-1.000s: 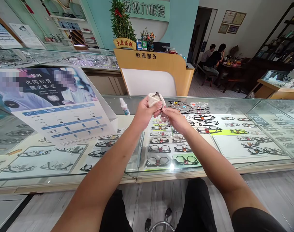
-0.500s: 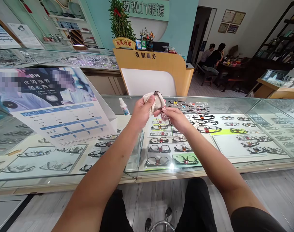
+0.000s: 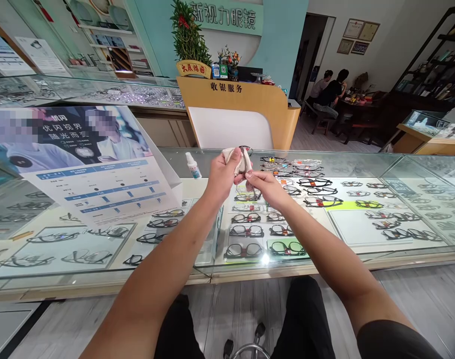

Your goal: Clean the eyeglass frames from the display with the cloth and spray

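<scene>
My left hand (image 3: 222, 173) is closed on a cream cloth (image 3: 244, 165), the thumb pressing it over part of a pair of glasses (image 3: 254, 192). Most of that lens is hidden by the cloth. My right hand (image 3: 268, 186) pinches the frame of the same glasses from the right, and the other lens hangs below its fingers. Both hands are above the glass counter, close together. A white spray bottle (image 3: 193, 166) stands on the counter left of my left hand.
Beneath the glass counter top (image 3: 208, 273) lie rows of eyeglasses (image 3: 246, 230). A large printed sign (image 3: 96, 174) stands at the left. Beyond are a wooden cashier desk (image 3: 237, 94) and two seated people (image 3: 330, 94) at a table. A wheeled stool base (image 3: 250, 346) shows between my legs.
The glasses and cloth have turned slightly between my hands. My right hand has shifted a little left and down, closer to my left hand.
</scene>
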{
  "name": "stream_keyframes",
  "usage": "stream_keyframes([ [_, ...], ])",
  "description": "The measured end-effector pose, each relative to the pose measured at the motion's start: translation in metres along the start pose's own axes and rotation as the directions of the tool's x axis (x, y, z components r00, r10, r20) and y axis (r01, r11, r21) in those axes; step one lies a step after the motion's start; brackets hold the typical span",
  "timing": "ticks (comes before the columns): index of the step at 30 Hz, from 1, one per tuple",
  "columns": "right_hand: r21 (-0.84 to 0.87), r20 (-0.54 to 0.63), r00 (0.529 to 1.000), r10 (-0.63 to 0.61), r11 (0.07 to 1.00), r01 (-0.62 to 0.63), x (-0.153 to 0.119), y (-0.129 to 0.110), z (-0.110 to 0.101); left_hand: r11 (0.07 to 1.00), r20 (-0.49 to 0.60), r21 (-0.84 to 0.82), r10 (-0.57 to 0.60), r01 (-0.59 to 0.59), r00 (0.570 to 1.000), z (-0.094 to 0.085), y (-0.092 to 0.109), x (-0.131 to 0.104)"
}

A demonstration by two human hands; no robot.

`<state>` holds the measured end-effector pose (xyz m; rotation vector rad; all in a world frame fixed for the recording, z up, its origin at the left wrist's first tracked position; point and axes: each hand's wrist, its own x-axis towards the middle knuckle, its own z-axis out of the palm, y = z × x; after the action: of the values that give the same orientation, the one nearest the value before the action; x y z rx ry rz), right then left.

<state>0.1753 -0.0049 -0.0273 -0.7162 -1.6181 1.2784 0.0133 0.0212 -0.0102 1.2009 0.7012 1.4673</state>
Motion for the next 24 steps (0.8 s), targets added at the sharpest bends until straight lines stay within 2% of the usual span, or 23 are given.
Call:
stream_keyframes([
  [5, 0.080, -0.075, 0.996, 0.047, 0.996, -0.041, 0.004, 0.003, -0.007, 0.995, 0.070, -0.056, -0.080, 0.084, 0.994, -0.004, 0.003, 0.005],
  [7, 0.074, -0.110, 0.993, 0.039, 0.997, -0.031, 0.005, 0.001, -0.014, 0.989, 0.053, -0.109, -0.098, 0.103, 0.994, -0.008, 0.002, 0.012],
  [9, -0.044, -0.129, 0.991, -0.038, 0.999, 0.032, 0.004, -0.005, -0.021, 0.979, -0.015, -0.162, -0.125, 0.121, 0.992, -0.015, 0.002, 0.020],
  [11, -0.295, -0.113, 0.975, -0.193, 0.943, 0.152, 0.002, -0.011, -0.027, 0.969, -0.070, -0.181, -0.184, 0.169, 0.980, -0.026, 0.002, 0.028],
  [12, -0.443, -0.090, 0.957, -0.275, 0.872, 0.209, 0.001, -0.014, -0.030, 0.964, -0.082, -0.170, -0.222, 0.206, 0.972, -0.032, 0.003, 0.032],
  [14, -0.726, -0.014, 0.929, -0.369, 0.643, 0.244, -0.001, -0.018, -0.034, 0.955, -0.080, -0.121, -0.281, 0.270, 0.956, -0.044, 0.005, 0.036],
  [16, -0.903, 0.053, 0.927, -0.370, 0.378, 0.203, -0.002, -0.018, -0.034, 0.947, -0.065, -0.053, -0.321, 0.318, 0.945, -0.056, 0.009, 0.038],
  [18, -0.970, 0.102, 0.937, -0.334, 0.174, 0.168, -0.001, -0.015, -0.032, 0.930, -0.036, 0.030, -0.366, 0.367, 0.930, -0.066, 0.014, 0.038],
  [20, -0.983, 0.152, 0.940, -0.305, 0.056, 0.177, -0.001, -0.010, -0.028, 0.895, 0.009, 0.129, -0.432, 0.427, 0.902, -0.074, 0.019, 0.036],
  [24, -0.968, 0.253, 0.931, -0.262, -0.064, 0.244, -0.003, -0.005, -0.018, 0.799, 0.063, 0.287, -0.567, 0.529, 0.822, -0.087, 0.025, 0.035],
])
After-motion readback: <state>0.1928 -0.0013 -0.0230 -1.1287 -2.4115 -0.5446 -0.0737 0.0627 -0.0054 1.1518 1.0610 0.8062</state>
